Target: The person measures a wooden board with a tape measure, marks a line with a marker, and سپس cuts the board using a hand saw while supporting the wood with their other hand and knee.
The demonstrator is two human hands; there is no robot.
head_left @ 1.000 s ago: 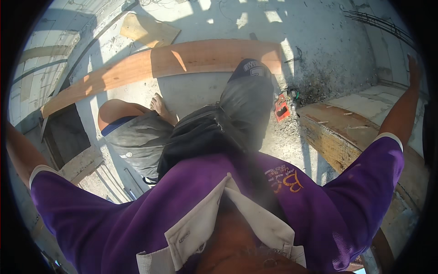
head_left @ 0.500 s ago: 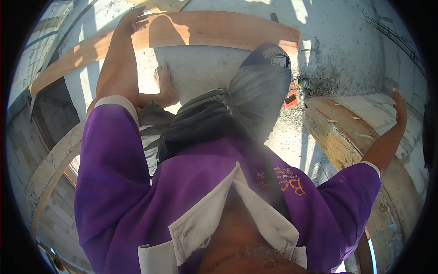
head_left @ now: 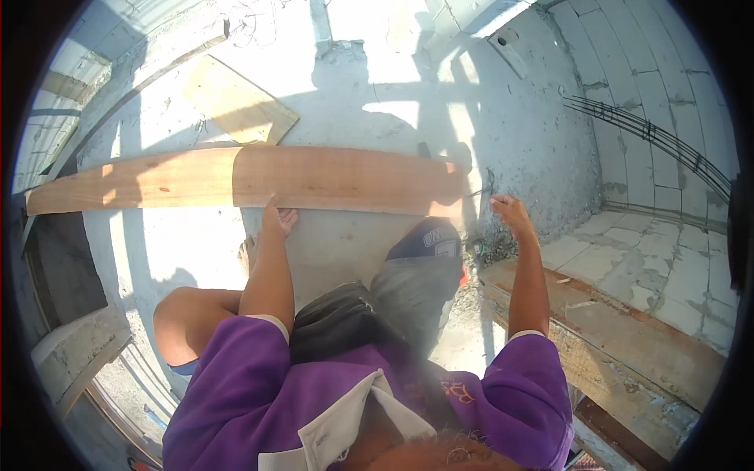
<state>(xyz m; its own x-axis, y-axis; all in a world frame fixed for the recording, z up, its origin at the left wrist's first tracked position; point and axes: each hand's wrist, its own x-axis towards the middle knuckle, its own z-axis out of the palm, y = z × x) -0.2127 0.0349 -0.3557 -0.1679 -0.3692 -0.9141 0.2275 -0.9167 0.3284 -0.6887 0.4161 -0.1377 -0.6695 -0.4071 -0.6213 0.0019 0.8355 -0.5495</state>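
A long reddish-brown wooden plank (head_left: pixel 338 179) lies across the concrete floor in front of me. At its near edge, left of the middle, is my left hand (head_left: pixel 280 218), fingers apart, at least one fingertip meeting the edge. A straight line between a lighter and a darker stretch crosses the plank just left of that hand; whether it is a joint or a shadow I cannot tell. Beyond the plank's right end my right hand (head_left: pixel 512 213) is raised with its fingers closed. What it pinches, if anything, is too small to make out.
A square pale board (head_left: pixel 239 100) lies behind the plank. Thin steel bars (head_left: pixel 652 133) lean by the grey block wall (head_left: pixel 652 63) at the right. A rough timber beam (head_left: pixel 581 337) runs along my right side. A dark opening (head_left: pixel 71 271) is at the left.
My view has lifted, showing more floor beyond the plank. My left hand has come from above the plank's left part to its near edge. My right hand has swung inward to the plank's right end.
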